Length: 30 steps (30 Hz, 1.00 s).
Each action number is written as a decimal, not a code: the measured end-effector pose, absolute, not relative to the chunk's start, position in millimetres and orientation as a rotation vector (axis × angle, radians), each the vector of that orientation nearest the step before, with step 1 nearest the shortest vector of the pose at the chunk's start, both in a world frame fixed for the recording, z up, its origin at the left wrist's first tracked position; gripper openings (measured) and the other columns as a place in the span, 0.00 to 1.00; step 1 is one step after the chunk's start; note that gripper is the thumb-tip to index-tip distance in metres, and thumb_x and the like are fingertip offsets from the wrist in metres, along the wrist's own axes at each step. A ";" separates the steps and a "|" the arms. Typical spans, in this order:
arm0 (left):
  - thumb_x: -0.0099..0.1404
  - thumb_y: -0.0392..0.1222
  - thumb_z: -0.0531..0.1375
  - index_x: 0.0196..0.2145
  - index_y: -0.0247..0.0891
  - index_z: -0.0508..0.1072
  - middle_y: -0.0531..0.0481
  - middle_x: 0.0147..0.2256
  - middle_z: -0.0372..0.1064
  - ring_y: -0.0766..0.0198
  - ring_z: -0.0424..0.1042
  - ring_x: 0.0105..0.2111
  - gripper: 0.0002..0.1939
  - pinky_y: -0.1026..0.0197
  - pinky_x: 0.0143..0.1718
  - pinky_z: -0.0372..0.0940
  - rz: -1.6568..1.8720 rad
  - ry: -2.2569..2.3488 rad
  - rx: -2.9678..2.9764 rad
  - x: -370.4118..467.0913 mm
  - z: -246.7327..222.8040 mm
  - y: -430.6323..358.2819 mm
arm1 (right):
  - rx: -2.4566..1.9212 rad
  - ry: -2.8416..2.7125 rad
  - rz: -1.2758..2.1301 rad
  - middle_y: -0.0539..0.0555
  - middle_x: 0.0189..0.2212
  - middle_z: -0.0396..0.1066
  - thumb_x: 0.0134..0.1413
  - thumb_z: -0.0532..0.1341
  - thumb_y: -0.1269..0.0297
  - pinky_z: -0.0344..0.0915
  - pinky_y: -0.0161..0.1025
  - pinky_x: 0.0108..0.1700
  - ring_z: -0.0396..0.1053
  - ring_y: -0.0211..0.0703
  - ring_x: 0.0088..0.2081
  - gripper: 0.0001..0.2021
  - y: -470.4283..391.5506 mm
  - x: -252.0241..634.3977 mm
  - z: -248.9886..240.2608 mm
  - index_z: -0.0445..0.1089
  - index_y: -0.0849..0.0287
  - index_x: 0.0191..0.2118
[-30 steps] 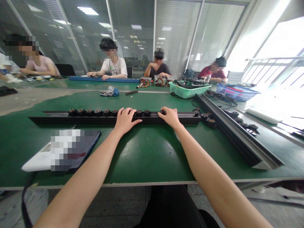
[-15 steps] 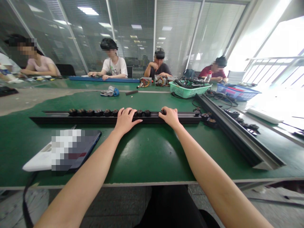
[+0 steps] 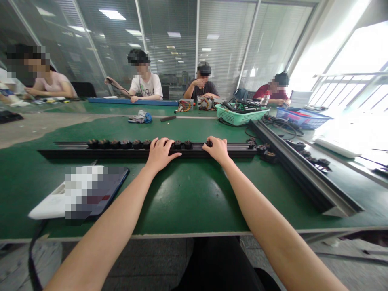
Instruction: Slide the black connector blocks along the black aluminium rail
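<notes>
A long black metal rail [image 3: 91,154] lies across the green table before me, with a row of small round black parts [image 3: 187,144] with metallic tops sitting in its channel. My left hand [image 3: 159,154] grips the rail near its middle, fingers curved over the channel and thumb along the near wall; its fingers hide part of the row. Farther right, my right hand [image 3: 218,148] is closed in a pinch on another small round black part [image 3: 209,143] at the channel. The underside of that part is hidden by my fingers.
A second black rail [image 3: 303,173] lies slantwise at right, with loose round black parts [image 3: 266,153] beside it. A green basket [image 3: 235,118] of cables and a blue basket [image 3: 306,120] stand behind. A tablet-like device [image 3: 113,190] lies front left. Several co-workers sit opposite.
My hands and the rail look almost unmoved. Across the table, a co-worker in a white shirt has raised one hand with a dark cable.
</notes>
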<state>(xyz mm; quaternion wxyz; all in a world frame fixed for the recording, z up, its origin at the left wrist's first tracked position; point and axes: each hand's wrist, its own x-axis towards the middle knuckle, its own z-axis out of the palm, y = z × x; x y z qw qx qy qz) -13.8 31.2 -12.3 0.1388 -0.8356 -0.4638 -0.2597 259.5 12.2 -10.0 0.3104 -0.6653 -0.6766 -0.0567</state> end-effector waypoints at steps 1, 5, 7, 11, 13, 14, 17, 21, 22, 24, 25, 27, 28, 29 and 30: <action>0.70 0.63 0.58 0.58 0.38 0.71 0.36 0.56 0.68 0.44 0.65 0.60 0.30 0.42 0.69 0.46 -0.751 -1.344 -2.418 -13.8 -12.2 31.2 | -1.757 -1.789 -0.150 0.57 0.40 0.79 0.61 0.58 0.57 0.54 0.46 0.52 0.72 0.54 0.46 0.11 12.3 260.1 -9.8 0.74 0.55 0.43; 0.70 0.64 0.57 0.58 0.40 0.71 0.37 0.56 0.68 0.45 0.65 0.60 0.29 0.42 0.70 0.46 -0.747 -1.343 -2.414 -13.7 -11.9 31.1 | -1.726 -1.841 -0.134 0.56 0.41 0.80 0.62 0.59 0.56 0.55 0.45 0.52 0.73 0.52 0.45 0.12 12.5 266.4 -8.4 0.74 0.55 0.44; 0.70 0.64 0.57 0.58 0.41 0.71 0.38 0.56 0.68 0.45 0.65 0.60 0.29 0.42 0.69 0.47 -0.743 -1.337 -2.409 -13.8 -11.8 31.0 | -1.708 -1.857 -0.107 0.55 0.40 0.80 0.62 0.59 0.54 0.55 0.45 0.52 0.74 0.51 0.43 0.13 12.3 270.1 -7.9 0.75 0.54 0.45; 0.70 0.64 0.57 0.58 0.42 0.71 0.39 0.55 0.69 0.45 0.65 0.59 0.28 0.42 0.69 0.47 -0.747 -1.335 -2.409 -14.1 -12.1 31.2 | -1.699 -1.833 -0.076 0.53 0.39 0.79 0.62 0.60 0.52 0.57 0.44 0.50 0.74 0.51 0.42 0.13 12.7 273.2 -8.6 0.75 0.54 0.45; 0.70 0.64 0.57 0.58 0.41 0.71 0.38 0.55 0.69 0.45 0.65 0.59 0.29 0.42 0.69 0.47 -0.749 -1.330 -2.411 -14.4 -12.5 31.7 | -1.702 -1.822 -0.079 0.53 0.39 0.79 0.61 0.60 0.53 0.57 0.45 0.50 0.74 0.51 0.42 0.13 13.3 272.8 -9.5 0.75 0.53 0.45; 0.70 0.64 0.57 0.58 0.41 0.71 0.38 0.55 0.69 0.45 0.65 0.59 0.29 0.42 0.69 0.47 -0.747 -1.326 -2.411 -14.6 -12.8 32.1 | -1.707 -1.818 -0.080 0.53 0.39 0.80 0.61 0.60 0.53 0.56 0.45 0.51 0.74 0.51 0.43 0.13 13.6 272.4 -9.8 0.75 0.53 0.45; 0.70 0.64 0.56 0.58 0.39 0.71 0.38 0.55 0.69 0.45 0.65 0.59 0.30 0.42 0.69 0.48 -0.734 -1.320 -2.406 -14.8 -13.5 33.4 | -1.722 -1.816 -0.072 0.53 0.39 0.80 0.61 0.60 0.52 0.56 0.45 0.52 0.74 0.51 0.43 0.14 14.1 271.6 -10.2 0.75 0.53 0.46; 0.71 0.64 0.56 0.58 0.39 0.71 0.37 0.56 0.68 0.45 0.65 0.59 0.30 0.42 0.69 0.47 -0.736 -1.329 -2.409 -14.4 -13.2 33.2 | -1.729 -1.821 -0.064 0.54 0.41 0.80 0.61 0.60 0.52 0.55 0.46 0.53 0.74 0.52 0.44 0.14 13.9 271.0 -9.6 0.75 0.53 0.46; 0.71 0.64 0.56 0.58 0.39 0.71 0.37 0.56 0.68 0.45 0.65 0.59 0.30 0.42 0.69 0.47 -0.738 -1.331 -2.411 -14.2 -12.9 32.8 | -1.730 -1.821 -0.065 0.54 0.41 0.80 0.61 0.60 0.52 0.55 0.46 0.54 0.74 0.52 0.45 0.14 13.8 270.8 -9.4 0.75 0.54 0.46; 0.70 0.64 0.57 0.58 0.39 0.71 0.38 0.56 0.69 0.45 0.65 0.59 0.30 0.43 0.69 0.47 -0.739 -1.332 -2.412 -14.0 -12.5 32.1 | -1.733 -1.819 -0.065 0.54 0.41 0.80 0.61 0.59 0.53 0.55 0.46 0.54 0.74 0.52 0.45 0.14 13.6 270.3 -9.1 0.74 0.54 0.46; 0.70 0.64 0.57 0.58 0.39 0.71 0.38 0.55 0.69 0.45 0.65 0.59 0.29 0.43 0.69 0.47 -0.738 -1.332 -2.410 -13.9 -12.4 31.9 | -1.735 -1.817 -0.064 0.54 0.41 0.80 0.61 0.59 0.53 0.55 0.46 0.54 0.74 0.52 0.45 0.14 13.6 270.0 -9.0 0.74 0.54 0.46; 0.70 0.64 0.57 0.58 0.40 0.71 0.38 0.55 0.69 0.45 0.65 0.59 0.29 0.42 0.69 0.47 -0.735 -1.330 -2.404 -14.0 -12.4 31.9 | -1.735 -1.814 -0.062 0.54 0.41 0.80 0.61 0.59 0.54 0.55 0.46 0.54 0.74 0.52 0.45 0.13 13.6 269.7 -9.0 0.74 0.54 0.45; 0.70 0.64 0.57 0.58 0.40 0.71 0.38 0.55 0.69 0.45 0.65 0.59 0.29 0.42 0.69 0.48 -0.733 -1.330 -2.401 -14.1 -12.6 32.1 | -1.732 -1.814 -0.062 0.54 0.41 0.80 0.61 0.59 0.54 0.55 0.46 0.54 0.74 0.52 0.45 0.13 13.7 269.5 -9.1 0.74 0.54 0.45; 0.70 0.64 0.57 0.58 0.40 0.71 0.38 0.56 0.69 0.45 0.65 0.59 0.29 0.42 0.69 0.48 -0.730 -1.330 -2.397 -14.2 -12.7 32.4 | -1.730 -1.814 -0.063 0.54 0.41 0.80 0.61 0.59 0.54 0.55 0.46 0.54 0.74 0.52 0.45 0.13 13.7 269.5 -9.1 0.74 0.54 0.45; 0.70 0.63 0.57 0.58 0.40 0.71 0.38 0.56 0.69 0.45 0.65 0.59 0.29 0.42 0.69 0.48 -0.726 -1.328 -2.395 -14.3 -12.9 32.7 | -1.728 -1.813 -0.064 0.55 0.41 0.80 0.60 0.59 0.54 0.55 0.46 0.53 0.74 0.52 0.45 0.13 13.8 269.5 -9.2 0.74 0.54 0.45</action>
